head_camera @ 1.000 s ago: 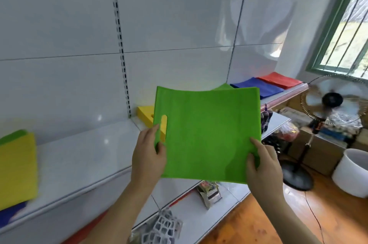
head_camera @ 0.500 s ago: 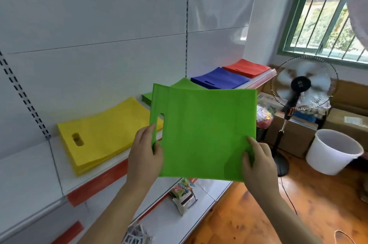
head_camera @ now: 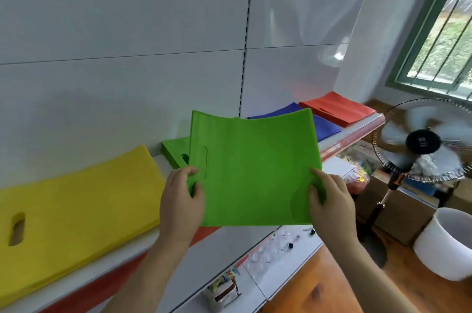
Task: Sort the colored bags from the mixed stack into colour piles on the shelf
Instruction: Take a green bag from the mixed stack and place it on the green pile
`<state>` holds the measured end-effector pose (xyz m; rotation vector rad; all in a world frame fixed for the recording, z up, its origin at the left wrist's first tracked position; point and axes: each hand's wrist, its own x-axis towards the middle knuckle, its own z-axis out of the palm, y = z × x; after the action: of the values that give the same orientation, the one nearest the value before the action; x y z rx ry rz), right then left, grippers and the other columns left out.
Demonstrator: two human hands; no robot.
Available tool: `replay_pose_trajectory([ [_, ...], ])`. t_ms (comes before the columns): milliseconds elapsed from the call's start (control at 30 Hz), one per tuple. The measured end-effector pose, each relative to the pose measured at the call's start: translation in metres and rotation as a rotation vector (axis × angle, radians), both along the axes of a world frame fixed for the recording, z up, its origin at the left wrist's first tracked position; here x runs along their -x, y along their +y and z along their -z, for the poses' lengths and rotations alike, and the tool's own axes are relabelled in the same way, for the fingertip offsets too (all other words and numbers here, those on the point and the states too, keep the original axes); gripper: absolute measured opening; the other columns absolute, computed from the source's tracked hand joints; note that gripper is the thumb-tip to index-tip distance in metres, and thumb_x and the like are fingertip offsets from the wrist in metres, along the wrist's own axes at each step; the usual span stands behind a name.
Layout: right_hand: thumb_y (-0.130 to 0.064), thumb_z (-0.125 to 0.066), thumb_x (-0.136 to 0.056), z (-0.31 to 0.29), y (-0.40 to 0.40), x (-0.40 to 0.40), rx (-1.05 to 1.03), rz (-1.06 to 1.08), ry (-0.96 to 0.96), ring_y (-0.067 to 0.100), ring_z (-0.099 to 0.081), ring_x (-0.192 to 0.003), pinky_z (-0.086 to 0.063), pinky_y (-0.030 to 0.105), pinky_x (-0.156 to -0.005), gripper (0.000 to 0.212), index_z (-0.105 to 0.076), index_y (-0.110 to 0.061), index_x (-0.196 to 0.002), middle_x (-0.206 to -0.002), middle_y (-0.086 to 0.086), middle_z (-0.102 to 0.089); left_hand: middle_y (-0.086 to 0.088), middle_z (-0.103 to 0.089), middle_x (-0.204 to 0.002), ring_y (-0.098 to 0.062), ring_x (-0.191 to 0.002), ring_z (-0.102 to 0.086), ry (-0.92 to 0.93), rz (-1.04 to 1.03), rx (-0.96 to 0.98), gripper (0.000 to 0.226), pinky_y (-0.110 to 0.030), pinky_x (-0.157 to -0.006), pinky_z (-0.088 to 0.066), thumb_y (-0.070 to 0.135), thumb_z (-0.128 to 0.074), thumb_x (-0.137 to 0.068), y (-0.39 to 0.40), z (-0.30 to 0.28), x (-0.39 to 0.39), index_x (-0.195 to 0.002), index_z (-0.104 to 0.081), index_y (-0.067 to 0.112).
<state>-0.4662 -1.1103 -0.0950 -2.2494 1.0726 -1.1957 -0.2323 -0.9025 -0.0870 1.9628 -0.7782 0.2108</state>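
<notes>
Left hand [head_camera: 182, 206] and right hand [head_camera: 332, 206] are pinching the light, floppy green bag [head_camera: 255, 172] by its side edges, sagging slightly, above the shelf [head_camera: 350, 131] front edge.

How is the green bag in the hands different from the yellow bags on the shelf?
The green bag is one sheet held up, curved, by the left hand and right hand; the yellow bags lie flat, stacked on the shelf. Both have a cut-out handle slot.
</notes>
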Motion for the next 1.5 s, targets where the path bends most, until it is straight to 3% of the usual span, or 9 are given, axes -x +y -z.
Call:
replay_pose_trajectory([
  [167, -0.006, -0.063, -0.098, 0.009, -0.069, -0.052, -0.027, -0.151, -0.005, 0.011, -0.055, -0.093, -0.041, 0.028, -0.083, 0.040, -0.067, -0.018, -0.135, -0.111, -0.011, -0.057, -0.004, -0.064, -0.129, -0.025, -0.111, -0.065, -0.054, -0.116, -0.051, 0.039, -0.031, -0.097, -0.051, 0.004, -0.066, -0.097, -0.028, 0.006, -0.012, -0.136, -0.063, 0.008],
  [300, -0.006, -0.061, -0.099, 0.012, -0.114, -0.093, -0.033, -0.311, 0.020, 0.003, -0.050, -0.091, -0.036, 0.019, -0.079, 0.041, -0.064, -0.015, -0.138, -0.114, -0.011, -0.055, -0.007, -0.063, -0.134, -0.023, -0.125, -0.059, -0.034, -0.278, -0.139, 0.044, -0.027, -0.103, -0.043, 0.003, -0.065, -0.096, -0.049, 0.011, -0.017, -0.140, -0.061, 0.006],
  [500, -0.009, -0.053, -0.104, 0.014, -0.157, -0.140, -0.036, -0.516, 0.154, 0.014, -0.057, -0.098, -0.049, 0.035, -0.082, 0.045, -0.057, -0.012, -0.148, -0.130, -0.004, -0.055, -0.006, -0.052, -0.150, -0.024, -0.138, -0.049, 0.055, -0.441, -0.405, 0.056, -0.038, -0.115, -0.044, 0.019, -0.061, -0.098, -0.071, 0.014, -0.018, -0.151, -0.049, 0.006],
  [633, -0.006, -0.055, -0.101, 0.020, -0.171, -0.165, -0.039, -0.578, 0.248, 0.025, -0.061, -0.101, -0.057, 0.046, -0.077, 0.047, -0.057, -0.008, -0.149, -0.132, 0.001, -0.056, -0.009, -0.050, -0.152, -0.027, -0.139, -0.046, 0.079, -0.500, -0.553, 0.061, -0.039, -0.118, -0.039, 0.028, -0.058, -0.099, -0.081, 0.018, -0.024, -0.154, -0.045, 0.004],
  [733, -0.013, -0.058, -0.101, 0.027, -0.179, -0.179, -0.042, -0.576, 0.348, 0.028, -0.059, -0.114, -0.057, 0.048, -0.084, 0.049, -0.054, -0.007, -0.150, -0.137, 0.004, -0.055, -0.011, -0.050, -0.151, -0.028, -0.138, -0.047, 0.078, -0.509, -0.628, 0.063, -0.039, -0.118, -0.039, 0.034, -0.057, -0.099, -0.085, 0.022, -0.029, -0.153, -0.044, 0.003],
  [833, -0.032, -0.058, -0.102, 0.032, -0.181, -0.186, -0.065, -0.546, 0.463, 0.029, -0.052, -0.127, -0.055, 0.050, -0.095, 0.055, -0.049, -0.010, -0.152, -0.147, 0.005, -0.048, -0.013, -0.043, -0.158, -0.029, -0.144, -0.042, 0.084, -0.505, -0.709, 0.071, -0.039, -0.121, -0.035, 0.046, -0.051, -0.101, -0.088, 0.025, -0.033, -0.155, -0.039, 0.003],
  [1000, -0.052, -0.055, -0.099, 0.035, -0.185, -0.192, -0.023, -0.545, 0.588, 0.030, -0.048, -0.134, -0.050, 0.048, -0.105, 0.066, -0.047, -0.010, -0.149, -0.154, 0.004, -0.042, -0.017, -0.021, -0.171, -0.030, -0.157, -0.023, 0.124, -0.493, -0.770, 0.083, -0.041, -0.129, -0.024, 0.061, -0.041, -0.103, -0.091, 0.030, -0.034, -0.162, -0.028, 0.005],
  [1233, -0.058, -0.041, -0.104, 0.033, -0.183, -0.197, 0.095, -0.556, 0.744, 0.029, -0.035, -0.149, -0.036, 0.048, -0.121, 0.063, -0.052, -0.010, -0.144, -0.157, 0.009, -0.044, -0.018, -0.024, -0.170, -0.031, -0.154, -0.031, 0.153, -0.490, -0.784, 0.078, -0.041, -0.125, -0.031, 0.057, -0.043, -0.105, -0.095, 0.027, -0.038, -0.161, -0.029, 0.005],
  [1500, -0.075, -0.028, -0.101, 0.028, -0.183, -0.194, 0.085, -0.576, 0.763, 0.032, -0.008, -0.161, -0.022, 0.052, -0.129, 0.087, -0.027, -0.014, -0.164, -0.174, 0.013, -0.012, -0.018, -0.020, -0.171, -0.033, -0.157, -0.021, 0.124, -0.541, -0.774, 0.075, -0.043, -0.129, -0.023, 0.057, -0.040, -0.106, -0.097, 0.018, -0.032, -0.162, -0.029, 0.008],
])
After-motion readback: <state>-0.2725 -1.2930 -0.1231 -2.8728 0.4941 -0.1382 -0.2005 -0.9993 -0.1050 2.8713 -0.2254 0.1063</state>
